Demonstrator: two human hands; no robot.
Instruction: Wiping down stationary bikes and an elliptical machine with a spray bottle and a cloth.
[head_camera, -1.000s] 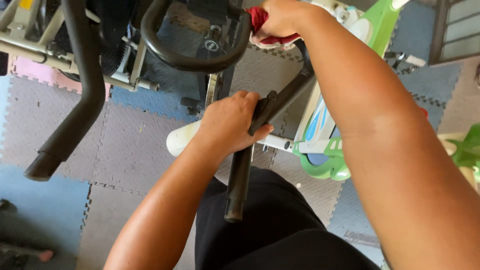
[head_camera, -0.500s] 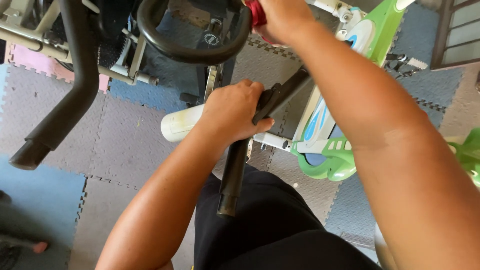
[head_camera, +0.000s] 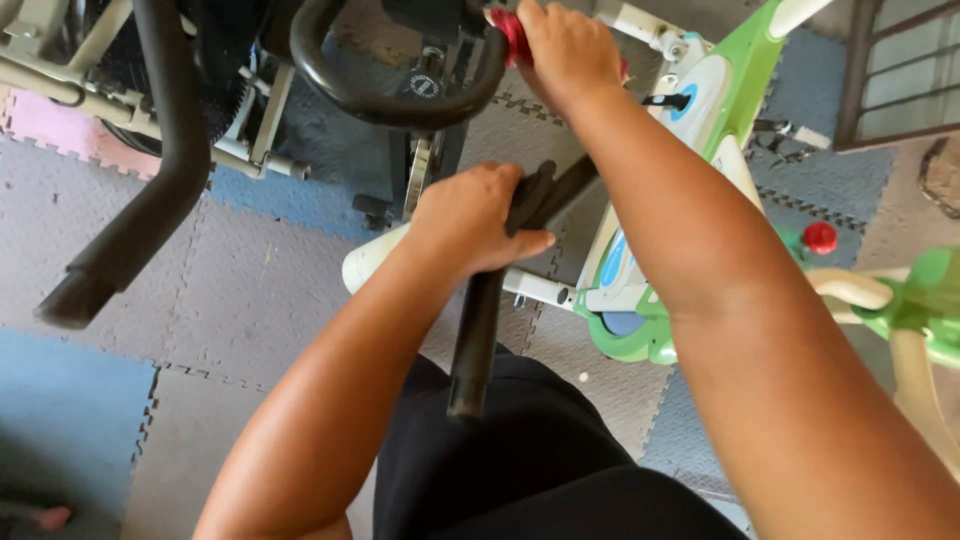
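**Both hands clamped on the exercise bike**

The bent black foam-covered handlebar tube (head_camera: 478, 330) is gripped by the left hand (head_camera: 475, 222), fingers curled fully shut around it just below the bend, thumb laid along the side. The lower end of the tube is seen hanging free over the lap in black shorts (head_camera: 520, 470).

Further up, a red round plastic knob (head_camera: 511, 32) is covered by the right hand (head_camera: 565, 48); the fingers are wrapped closed over it, so only a red edge can be made out at the left of the knuckles. Knob and hand are found just beside the curved black loop handle (head_camera: 390, 100) at the top of the frame.

A green and white bike body (head_camera: 700, 110) is spotted right under the right forearm. Grey and blue interlocking foam floor mats (head_camera: 240, 290) are laid underneath everything. A second black padded bar (head_camera: 150, 190) is seen well apart on the left.
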